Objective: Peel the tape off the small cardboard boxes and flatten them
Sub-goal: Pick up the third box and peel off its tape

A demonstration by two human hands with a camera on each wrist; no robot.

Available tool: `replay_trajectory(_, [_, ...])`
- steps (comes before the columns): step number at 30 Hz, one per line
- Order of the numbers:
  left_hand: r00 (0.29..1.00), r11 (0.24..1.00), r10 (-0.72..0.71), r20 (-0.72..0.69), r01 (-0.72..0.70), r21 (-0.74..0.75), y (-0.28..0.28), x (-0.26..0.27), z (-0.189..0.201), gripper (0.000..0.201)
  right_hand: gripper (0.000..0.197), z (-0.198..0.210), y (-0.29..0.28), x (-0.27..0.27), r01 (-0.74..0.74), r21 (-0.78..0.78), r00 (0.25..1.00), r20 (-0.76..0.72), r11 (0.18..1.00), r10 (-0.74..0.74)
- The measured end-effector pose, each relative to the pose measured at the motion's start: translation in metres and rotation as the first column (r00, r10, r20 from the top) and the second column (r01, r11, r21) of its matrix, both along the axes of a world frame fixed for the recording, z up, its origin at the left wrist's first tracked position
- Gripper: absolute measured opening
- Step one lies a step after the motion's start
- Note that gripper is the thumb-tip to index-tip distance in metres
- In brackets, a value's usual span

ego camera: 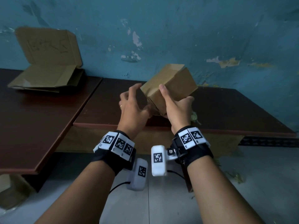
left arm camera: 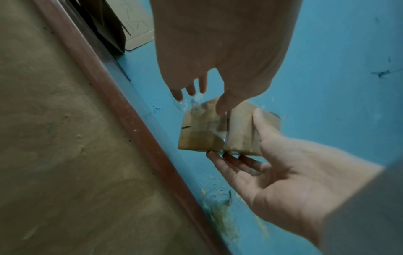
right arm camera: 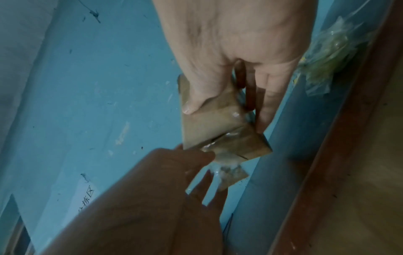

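A small brown cardboard box (ego camera: 178, 83) is held tilted in the air above the dark table (ego camera: 234, 110). My right hand (ego camera: 175, 105) grips it, thumb on the near face and fingers under the far side. Clear tape (left arm camera: 218, 132) runs along the seam of its closed end, and a loose, crinkled piece of the tape (right arm camera: 226, 170) hangs off one corner. My left hand (ego camera: 135, 105) is at the box's left side with fingers spread and straight. Its thumb (left arm camera: 224, 105) touches the taped face. In the right wrist view the box (right arm camera: 209, 126) sits under my right thumb.
Flattened cardboard (ego camera: 47, 80) lies stacked at the back left on a second table (ego camera: 32, 120), with one sheet (ego camera: 48, 44) leaning on the blue wall. A wad of peeled tape (ego camera: 195, 118) sits on the table just right of my right hand. Tiled floor lies below.
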State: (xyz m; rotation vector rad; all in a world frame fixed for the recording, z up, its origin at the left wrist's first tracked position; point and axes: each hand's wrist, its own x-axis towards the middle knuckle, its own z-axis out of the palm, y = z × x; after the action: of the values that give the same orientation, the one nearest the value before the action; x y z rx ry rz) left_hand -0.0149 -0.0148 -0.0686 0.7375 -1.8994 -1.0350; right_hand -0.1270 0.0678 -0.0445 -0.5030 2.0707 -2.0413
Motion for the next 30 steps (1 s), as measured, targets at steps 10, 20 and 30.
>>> replay_trajectory(10, [0.953, 0.941, -0.008, -0.303, 0.11, 0.32, -0.002, 0.006, 0.011, 0.042, 0.083, -0.002, -0.005, 0.0, -0.121, 0.093, 0.966, -0.22, 0.988, 0.139])
replay_trajectory(20, [0.978, 0.967, 0.117, -0.171, -0.073, 0.246, -0.015, 0.008, 0.004, 0.046, 0.065, -0.001, -0.001, 0.006, -0.252, 0.089, 0.91, -0.316, 0.964, 0.267])
replay_trajectory(30, [0.977, 0.97, 0.147, -0.155, -0.112, 0.216, -0.022, 0.005, -0.004, 0.042, 0.048, -0.002, 0.002, 0.0, -0.306, 0.091, 0.893, -0.316, 0.948, 0.319])
